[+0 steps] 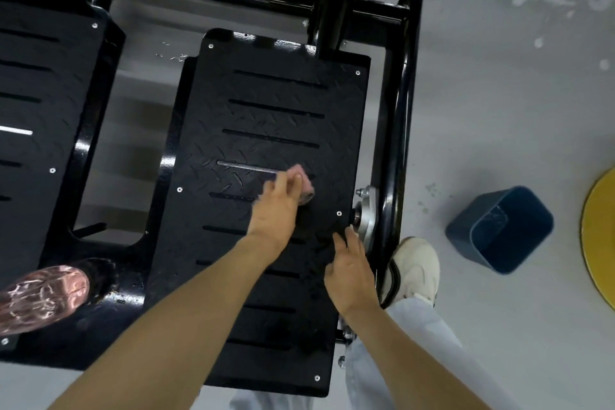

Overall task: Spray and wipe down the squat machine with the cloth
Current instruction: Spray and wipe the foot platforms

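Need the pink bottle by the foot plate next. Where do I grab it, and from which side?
Grip the pink bottle around its body, coming down from above with the free right hand. It seems to lie on its side on the black frame, its black top pointing toward the foot plate, so the body is exposed.

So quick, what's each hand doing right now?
Left hand: holding the cloth.
Right hand: open, resting on the footplate.

A bunched pink cloth (304, 185), held in the left hand (276, 210), rests on the black slotted footplate (276, 123). A pink bottle (43, 293) sits beyond its left edge.
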`<state>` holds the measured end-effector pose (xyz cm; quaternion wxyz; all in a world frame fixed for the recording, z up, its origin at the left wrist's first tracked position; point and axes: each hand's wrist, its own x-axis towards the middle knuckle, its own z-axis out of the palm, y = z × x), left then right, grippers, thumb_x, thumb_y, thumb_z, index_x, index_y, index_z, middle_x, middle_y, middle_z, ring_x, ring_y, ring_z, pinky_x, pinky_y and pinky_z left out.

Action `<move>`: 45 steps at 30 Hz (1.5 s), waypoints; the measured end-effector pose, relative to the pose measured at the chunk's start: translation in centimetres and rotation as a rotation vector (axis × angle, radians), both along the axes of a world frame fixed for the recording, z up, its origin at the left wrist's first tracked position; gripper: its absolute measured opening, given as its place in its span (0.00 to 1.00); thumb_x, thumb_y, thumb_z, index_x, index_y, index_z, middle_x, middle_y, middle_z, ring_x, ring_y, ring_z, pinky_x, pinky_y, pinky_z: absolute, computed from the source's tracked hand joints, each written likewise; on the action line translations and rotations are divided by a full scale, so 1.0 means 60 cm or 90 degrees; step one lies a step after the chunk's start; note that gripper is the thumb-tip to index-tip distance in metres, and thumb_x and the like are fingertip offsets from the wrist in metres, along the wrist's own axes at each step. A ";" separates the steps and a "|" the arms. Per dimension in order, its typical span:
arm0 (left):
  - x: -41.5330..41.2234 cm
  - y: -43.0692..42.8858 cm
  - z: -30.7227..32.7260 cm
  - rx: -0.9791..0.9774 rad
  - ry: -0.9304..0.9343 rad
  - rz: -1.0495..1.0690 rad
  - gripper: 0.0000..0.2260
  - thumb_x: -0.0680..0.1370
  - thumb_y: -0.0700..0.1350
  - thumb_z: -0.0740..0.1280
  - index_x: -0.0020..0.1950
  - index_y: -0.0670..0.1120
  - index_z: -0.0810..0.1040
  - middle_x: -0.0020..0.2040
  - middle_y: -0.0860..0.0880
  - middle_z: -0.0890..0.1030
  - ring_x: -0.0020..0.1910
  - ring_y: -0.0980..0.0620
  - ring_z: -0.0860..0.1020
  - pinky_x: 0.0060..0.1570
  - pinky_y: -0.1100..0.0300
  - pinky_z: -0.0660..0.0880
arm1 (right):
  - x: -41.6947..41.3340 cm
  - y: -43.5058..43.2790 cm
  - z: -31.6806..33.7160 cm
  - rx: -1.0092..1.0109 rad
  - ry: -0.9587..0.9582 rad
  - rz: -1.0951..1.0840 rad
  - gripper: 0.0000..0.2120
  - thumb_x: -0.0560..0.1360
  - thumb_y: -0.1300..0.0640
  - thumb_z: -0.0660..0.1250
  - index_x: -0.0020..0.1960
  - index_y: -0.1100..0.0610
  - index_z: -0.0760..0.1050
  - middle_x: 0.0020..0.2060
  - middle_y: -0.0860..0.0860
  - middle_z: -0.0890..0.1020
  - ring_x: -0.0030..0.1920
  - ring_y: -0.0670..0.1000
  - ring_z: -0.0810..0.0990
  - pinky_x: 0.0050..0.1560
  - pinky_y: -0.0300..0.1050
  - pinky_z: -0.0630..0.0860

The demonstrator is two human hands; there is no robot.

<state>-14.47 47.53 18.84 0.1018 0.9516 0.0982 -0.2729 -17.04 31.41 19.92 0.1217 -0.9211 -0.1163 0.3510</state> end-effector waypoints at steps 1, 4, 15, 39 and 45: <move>-0.008 -0.023 0.000 -0.021 0.005 -0.097 0.35 0.74 0.34 0.64 0.76 0.46 0.51 0.69 0.43 0.56 0.63 0.43 0.64 0.55 0.50 0.76 | 0.000 -0.005 0.002 0.015 0.002 -0.017 0.27 0.78 0.62 0.58 0.76 0.59 0.57 0.77 0.53 0.50 0.74 0.52 0.58 0.70 0.44 0.65; -0.004 -0.050 0.008 -0.058 0.005 -0.412 0.37 0.73 0.32 0.64 0.77 0.46 0.50 0.70 0.44 0.56 0.64 0.42 0.63 0.55 0.47 0.75 | 0.002 -0.013 0.005 0.045 -0.001 -0.055 0.22 0.76 0.65 0.59 0.71 0.60 0.67 0.75 0.50 0.58 0.65 0.51 0.71 0.60 0.42 0.73; 0.039 -0.046 -0.003 -0.007 -0.016 -0.213 0.37 0.74 0.34 0.65 0.77 0.48 0.51 0.69 0.43 0.55 0.63 0.42 0.64 0.55 0.49 0.75 | -0.006 -0.016 0.002 0.069 -0.140 -0.130 0.17 0.72 0.71 0.63 0.59 0.64 0.76 0.69 0.57 0.68 0.68 0.56 0.68 0.66 0.50 0.70; -0.108 -0.027 -0.001 -0.049 -0.004 -0.153 0.35 0.76 0.37 0.63 0.78 0.48 0.48 0.69 0.44 0.58 0.65 0.42 0.63 0.57 0.51 0.73 | -0.025 0.039 0.016 -0.161 -0.031 0.125 0.42 0.77 0.56 0.65 0.77 0.61 0.39 0.76 0.61 0.40 0.77 0.58 0.44 0.77 0.52 0.50; -0.185 0.154 -0.011 0.065 -0.033 0.187 0.40 0.72 0.32 0.66 0.78 0.51 0.52 0.67 0.44 0.61 0.59 0.43 0.65 0.49 0.51 0.77 | -0.024 0.072 0.017 -0.153 -0.005 0.139 0.43 0.77 0.56 0.65 0.77 0.62 0.37 0.76 0.61 0.38 0.77 0.58 0.43 0.77 0.52 0.50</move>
